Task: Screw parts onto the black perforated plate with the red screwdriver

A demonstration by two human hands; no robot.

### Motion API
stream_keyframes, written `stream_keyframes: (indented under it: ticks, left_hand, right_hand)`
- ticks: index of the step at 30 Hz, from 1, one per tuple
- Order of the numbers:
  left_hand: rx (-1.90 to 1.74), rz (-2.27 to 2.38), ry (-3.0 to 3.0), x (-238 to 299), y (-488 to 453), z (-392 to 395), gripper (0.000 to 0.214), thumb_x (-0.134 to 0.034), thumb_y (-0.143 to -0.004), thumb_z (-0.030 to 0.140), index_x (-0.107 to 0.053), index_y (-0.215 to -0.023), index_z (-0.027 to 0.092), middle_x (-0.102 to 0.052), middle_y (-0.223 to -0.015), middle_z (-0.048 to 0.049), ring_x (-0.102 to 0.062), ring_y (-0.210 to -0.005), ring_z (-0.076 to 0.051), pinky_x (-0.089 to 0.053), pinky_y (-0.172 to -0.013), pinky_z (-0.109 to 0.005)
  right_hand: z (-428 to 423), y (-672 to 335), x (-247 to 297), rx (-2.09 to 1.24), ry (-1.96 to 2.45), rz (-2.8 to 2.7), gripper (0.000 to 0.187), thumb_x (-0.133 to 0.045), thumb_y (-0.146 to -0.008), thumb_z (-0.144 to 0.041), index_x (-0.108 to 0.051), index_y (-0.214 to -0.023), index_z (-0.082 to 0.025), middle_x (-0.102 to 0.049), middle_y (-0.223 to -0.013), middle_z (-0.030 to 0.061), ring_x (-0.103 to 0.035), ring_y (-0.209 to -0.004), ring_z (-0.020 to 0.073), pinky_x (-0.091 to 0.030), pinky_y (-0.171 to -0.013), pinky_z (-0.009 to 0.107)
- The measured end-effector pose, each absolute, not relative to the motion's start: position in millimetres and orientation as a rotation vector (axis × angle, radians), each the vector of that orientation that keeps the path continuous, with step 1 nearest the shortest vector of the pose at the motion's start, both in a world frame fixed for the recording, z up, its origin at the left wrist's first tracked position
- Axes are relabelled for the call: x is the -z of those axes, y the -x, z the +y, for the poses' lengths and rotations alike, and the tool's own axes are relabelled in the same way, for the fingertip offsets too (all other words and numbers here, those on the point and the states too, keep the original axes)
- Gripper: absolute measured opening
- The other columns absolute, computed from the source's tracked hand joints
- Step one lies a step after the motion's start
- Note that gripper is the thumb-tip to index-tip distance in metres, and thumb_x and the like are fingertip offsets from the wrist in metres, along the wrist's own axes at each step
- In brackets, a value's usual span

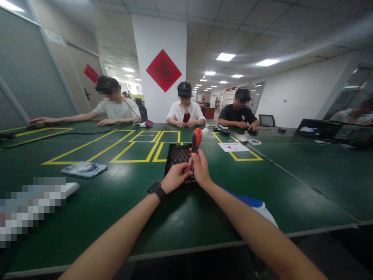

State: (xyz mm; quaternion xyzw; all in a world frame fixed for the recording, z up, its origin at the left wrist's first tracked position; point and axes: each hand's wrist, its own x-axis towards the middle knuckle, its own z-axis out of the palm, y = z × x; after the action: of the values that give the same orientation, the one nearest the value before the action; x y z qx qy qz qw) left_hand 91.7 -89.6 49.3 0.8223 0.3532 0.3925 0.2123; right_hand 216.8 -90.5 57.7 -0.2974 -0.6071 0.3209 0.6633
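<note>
One glossy red-and-black screwdriver [196,140], fat-handled and rounded at the top, stands nearly upright over an open black rectangular plastic tray [168,165] with a patterned floor! The right hand [201,168] has its fingers closed round it, just below the handle. In from the side comes the left hand [176,175], fingertips bunched at the shaft; whether they pinch anything, can't tell. All this on a dark green tabletop [87,217], with yellow tape outlines [132,160] beyond.

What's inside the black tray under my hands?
Inside the black tray, a dark, patterned surface shows toward the far end. Your left hand, right hand and the screwdriver hide much of the near part.
</note>
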Motion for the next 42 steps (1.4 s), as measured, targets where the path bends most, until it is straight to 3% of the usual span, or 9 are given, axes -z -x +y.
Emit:
stream_keyframes:
  ticks: [5,15,21,27,35,42]
  left_hand:
    - [-1.131,1.043,-2.295,-48.7,-92.1,-90.9,0.018,-0.061,-0.071,0.030,-0.053,-0.070,0.014,-0.056,-0.065,0.0013,-0.050,-0.059,-0.011,-0.038,-0.057,-0.021]
    - [-1.092,0.935,-2.336,-50.9,-91.8,-93.3,0.013,-0.048,-0.081,0.023,-0.057,-0.077,0.013,-0.061,-0.073,-0.0022,-0.055,-0.068,-0.013,-0.041,-0.066,-0.023]
    - [-1.142,0.945,-2.246,-52.5,-93.6,-94.1,0.015,-0.059,-0.074,0.027,-0.055,-0.079,0.014,-0.059,-0.070,-0.0002,-0.054,-0.063,-0.012,-0.042,-0.063,-0.022]
    - [-1.142,1.021,-2.322,-49.3,-91.5,-93.0,0.011,-0.056,-0.076,0.024,-0.056,-0.074,0.014,-0.060,-0.069,-0.0006,-0.053,-0.063,-0.012,-0.040,-0.062,-0.021]
    - [-1.148,0.983,-2.345,-51.0,-92.4,-93.3,0.009,-0.047,-0.079,0.018,-0.052,-0.073,0.014,-0.059,-0.071,-0.0008,-0.055,-0.069,-0.013,-0.041,-0.067,-0.022]
    - [-1.134,1.024,-2.275,-48.4,-92.3,-90.9,0.012,-0.055,-0.074,0.026,-0.050,-0.072,0.015,-0.055,-0.064,0.0021,-0.049,-0.059,-0.010,-0.039,-0.060,-0.021]
  right_hand:
    - [-92.6,-216.5,-59.4,-0.731,0.651,-1.373,0.027,-0.042,-0.085,-0.039,-0.048,-0.102,-0.019,-0.048,-0.058,-0.0056,-0.043,-0.047,0.0063,-0.039,-0.049,0.018]
    - [-90.6,-217.0,-59.2,-0.755,0.650,-1.355,0.028,-0.041,-0.085,-0.040,-0.050,-0.101,-0.019,-0.047,-0.057,-0.0055,-0.043,-0.048,0.0065,-0.037,-0.047,0.017]
    - [-92.9,-216.4,-60.6,-0.713,0.643,-1.346,0.024,-0.043,-0.084,-0.038,-0.048,-0.099,-0.019,-0.046,-0.057,-0.0063,-0.042,-0.046,0.0060,-0.037,-0.048,0.018]
    - [-92.8,-215.6,-61.6,-0.694,0.628,-1.344,0.024,-0.045,-0.084,-0.036,-0.046,-0.102,-0.020,-0.051,-0.063,-0.0046,-0.049,-0.054,0.0072,-0.042,-0.054,0.019]
    - [-90.6,-215.3,-64.1,-0.903,0.571,-1.344,0.025,-0.042,-0.084,-0.039,-0.049,-0.098,-0.020,-0.049,-0.062,-0.0043,-0.044,-0.044,0.0046,-0.035,-0.040,0.015]
    - [-91.8,-212.8,-65.8,-0.953,0.535,-1.259,0.028,-0.053,-0.078,-0.036,-0.039,-0.098,-0.023,-0.049,-0.064,-0.0079,-0.042,-0.040,0.0026,-0.036,-0.038,0.014]
